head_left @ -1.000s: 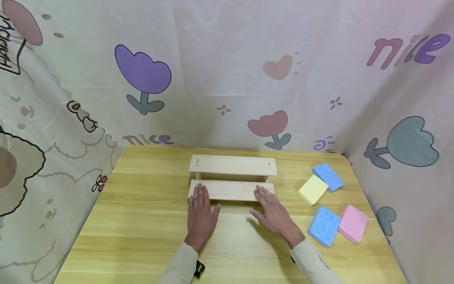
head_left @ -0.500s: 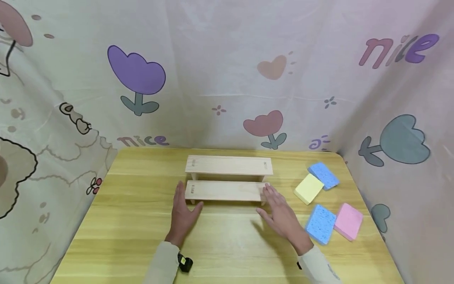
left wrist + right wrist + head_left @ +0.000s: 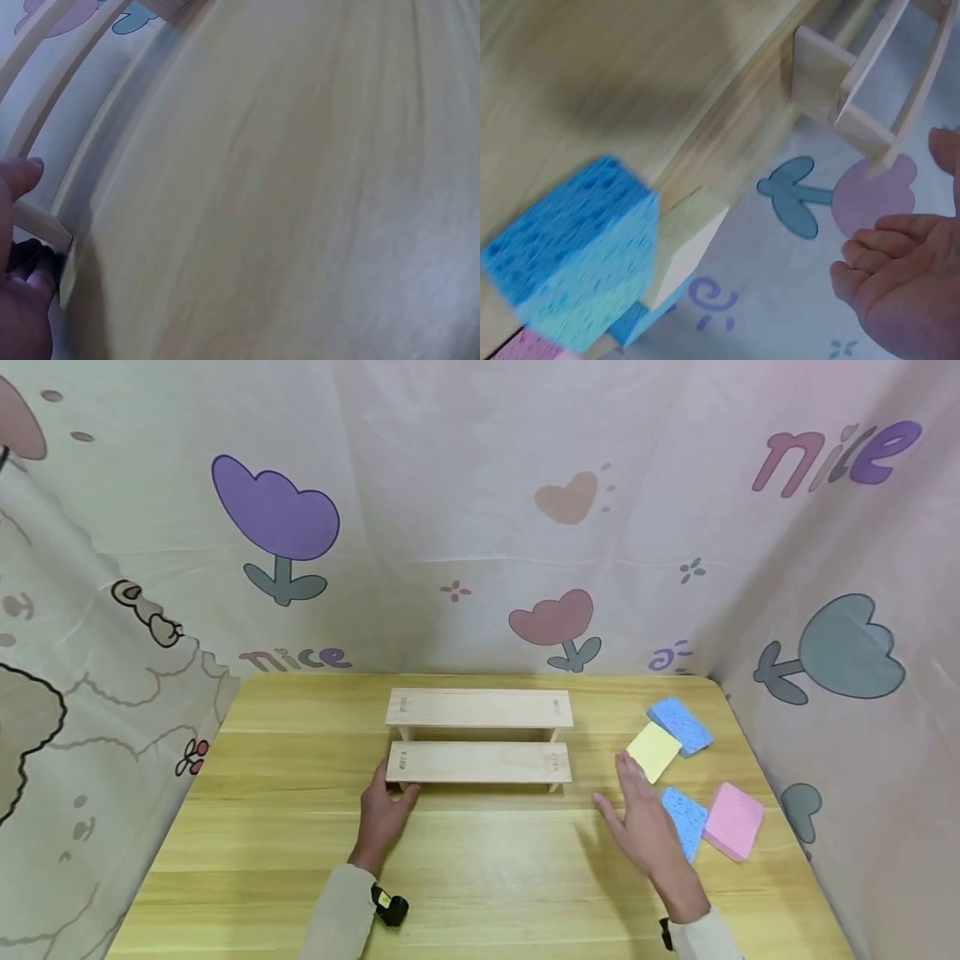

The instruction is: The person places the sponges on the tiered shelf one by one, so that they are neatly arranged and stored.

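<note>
A pale two-tier wooden stand (image 3: 478,762) is on the table, its lower board in front of its upper one. At the stand's left end, my left hand (image 3: 381,817) grips the lower tier, thumb at the front edge and the other fingers round the side. In the left wrist view, the left thumb (image 3: 22,177) and fingers lie about a wooden end piece (image 3: 46,225). My right hand (image 3: 647,827) is extended with straight fingers and holds nothing. Its fingertips overlap the edge of a yellow sponge (image 3: 656,748) in the head view; contact cannot be told.
A blue sponge (image 3: 681,725) lies partly behind the yellow one. Nearer the front, another blue sponge (image 3: 686,817), partly covered by the right hand, lies beside a pink sponge (image 3: 735,822). Printed cloth (image 3: 405,527) hangs round the back and sides of the wooden table (image 3: 480,877).
My left hand has slid off the lower board's top to its left end and now grips there. My right hand has left the board and moved right, towards the sponges.
</note>
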Available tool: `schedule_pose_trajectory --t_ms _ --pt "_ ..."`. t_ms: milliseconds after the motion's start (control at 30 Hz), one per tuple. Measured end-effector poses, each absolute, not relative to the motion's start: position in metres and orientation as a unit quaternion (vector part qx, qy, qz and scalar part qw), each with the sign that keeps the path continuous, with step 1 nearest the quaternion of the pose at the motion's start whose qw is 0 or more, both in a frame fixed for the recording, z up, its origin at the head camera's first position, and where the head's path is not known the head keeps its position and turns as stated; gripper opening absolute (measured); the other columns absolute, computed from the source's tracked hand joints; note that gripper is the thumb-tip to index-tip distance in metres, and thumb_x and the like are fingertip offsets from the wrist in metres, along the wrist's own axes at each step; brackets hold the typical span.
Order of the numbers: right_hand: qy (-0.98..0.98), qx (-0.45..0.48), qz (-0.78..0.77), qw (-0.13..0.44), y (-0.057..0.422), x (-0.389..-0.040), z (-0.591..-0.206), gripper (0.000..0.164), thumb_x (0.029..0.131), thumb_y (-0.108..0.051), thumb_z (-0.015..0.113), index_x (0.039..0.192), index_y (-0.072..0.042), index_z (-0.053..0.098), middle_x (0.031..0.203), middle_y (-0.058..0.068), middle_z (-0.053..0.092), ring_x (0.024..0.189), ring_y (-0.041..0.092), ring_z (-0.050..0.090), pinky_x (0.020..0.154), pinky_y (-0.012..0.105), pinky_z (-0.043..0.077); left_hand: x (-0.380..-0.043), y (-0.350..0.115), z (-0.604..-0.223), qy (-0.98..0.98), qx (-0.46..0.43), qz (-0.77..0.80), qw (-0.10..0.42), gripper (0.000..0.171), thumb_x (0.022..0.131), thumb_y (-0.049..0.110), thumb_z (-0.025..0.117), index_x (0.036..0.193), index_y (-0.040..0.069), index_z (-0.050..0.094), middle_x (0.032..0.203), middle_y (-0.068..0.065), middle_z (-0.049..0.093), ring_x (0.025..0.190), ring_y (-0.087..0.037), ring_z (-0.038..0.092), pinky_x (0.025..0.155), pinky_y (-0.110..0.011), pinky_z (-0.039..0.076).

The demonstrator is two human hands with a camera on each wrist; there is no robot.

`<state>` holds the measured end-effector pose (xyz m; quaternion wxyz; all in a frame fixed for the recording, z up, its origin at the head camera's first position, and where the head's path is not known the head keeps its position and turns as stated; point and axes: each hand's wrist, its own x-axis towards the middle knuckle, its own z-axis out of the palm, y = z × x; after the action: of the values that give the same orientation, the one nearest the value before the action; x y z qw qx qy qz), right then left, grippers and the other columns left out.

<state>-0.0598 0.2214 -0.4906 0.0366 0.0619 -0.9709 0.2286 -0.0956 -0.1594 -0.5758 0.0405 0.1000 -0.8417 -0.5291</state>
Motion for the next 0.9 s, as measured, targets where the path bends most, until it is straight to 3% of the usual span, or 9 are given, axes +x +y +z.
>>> schedule_pose_trajectory --t_ms 167,567,900 --pt "-0.971 0.012 0.232 0.056 0.242 -0.047 -0.488 0.074 0.096 -0.037 0.053 0.146 0.008 0.022 0.151 0.030 0.026 0.134 0.049 0.031 0.105 0.063 0.035 -0.097 -0.156 -0.578 -0.831 0.086 -0.547 0.049 0.055 0.095 0.015 0.057 0.145 0.004 0.035 0.134 -0.025 0.052 0.121 -0.035 0.054 0.094 -0.043 0.053" --pt "-0.952 -0.147 0.244 0.112 0.272 -0.025 -0.491 0.071 0.086 -0.026 0.066 0.134 0.018 0.038 0.134 0.036 0.043 0.121 0.052 0.043 0.099 0.063 0.039 -0.095 -0.156 -0.576 -0.837 0.086 -0.535 0.074 0.051 0.093 0.004 0.054 0.141 0.000 0.038 0.126 -0.029 0.057 0.113 -0.035 0.060 0.088 -0.046 0.055" --pt "-0.937 -0.245 0.226 0.101 0.279 -0.007 -0.510 0.081 0.082 -0.046 0.067 0.119 0.023 0.045 0.106 0.039 0.050 0.095 0.053 0.052 0.076 0.060 0.046 -0.097 -0.157 -0.580 -0.836 0.089 -0.538 0.064 0.053 0.094 0.007 0.054 0.143 0.003 0.037 0.130 -0.028 0.054 0.116 -0.035 0.058 0.090 -0.046 0.054"
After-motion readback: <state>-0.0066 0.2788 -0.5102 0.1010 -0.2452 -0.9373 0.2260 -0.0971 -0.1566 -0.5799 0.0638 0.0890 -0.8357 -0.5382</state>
